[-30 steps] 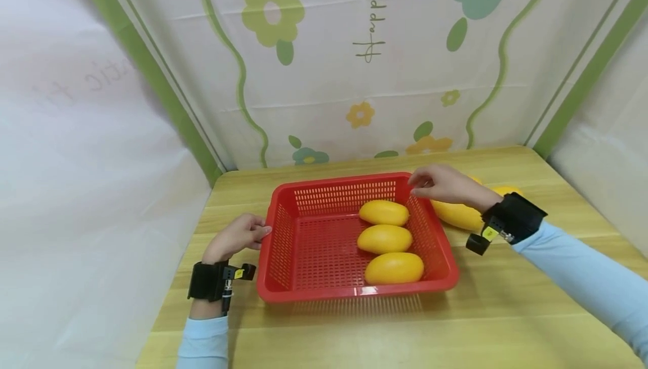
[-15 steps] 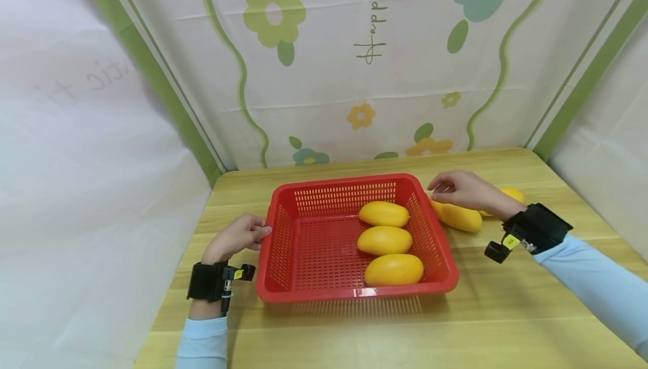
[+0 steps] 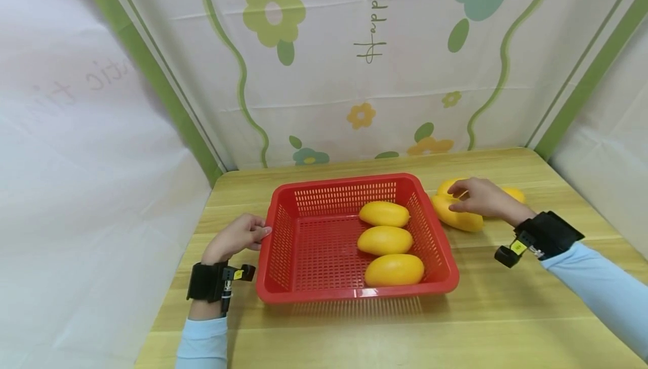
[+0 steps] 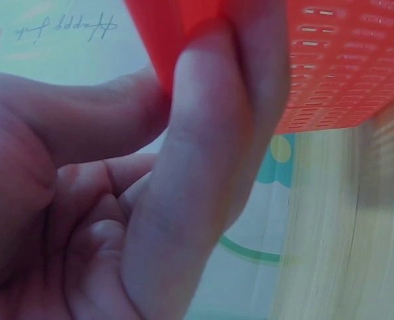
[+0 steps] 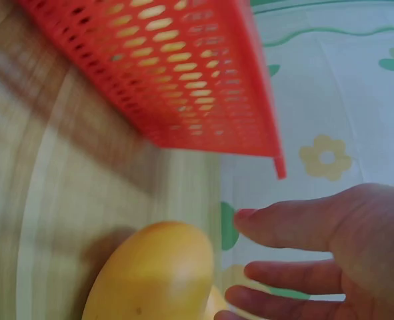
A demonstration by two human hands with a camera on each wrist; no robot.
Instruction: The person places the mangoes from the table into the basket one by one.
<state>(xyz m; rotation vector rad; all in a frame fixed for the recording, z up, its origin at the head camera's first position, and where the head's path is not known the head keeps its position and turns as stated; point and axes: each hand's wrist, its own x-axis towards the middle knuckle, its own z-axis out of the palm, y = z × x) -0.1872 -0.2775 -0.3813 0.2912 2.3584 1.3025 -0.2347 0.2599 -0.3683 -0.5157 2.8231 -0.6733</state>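
While the right hand [image 3: 483,197] hangs over the loose mangoes, we find the nearest loose mango [image 3: 458,218] on the table [image 3: 354,335], just outside the basket's right wall, below the fingertips and a little to their left and nearer us. Its long axis slants from the far left, beside the basket, toward the near right, and the right hand is clearly the nearer one. We see those fingers parted from the thumb with nothing between them; in the right wrist view they look apart from the fruit. Behind it lies a second mango [image 3: 448,185], and a third [image 3: 515,193] shows beyond the hand, partly covered. The red plastic basket [image 3: 324,296] has three mangoes in a row along its right side, the far [image 3: 383,213], middle [image 3: 385,240] and near one [image 3: 394,269], all lying roughly crosswise. At its left rim, we see the left hand [image 3: 237,238] pinching the edge between thumb and finger.
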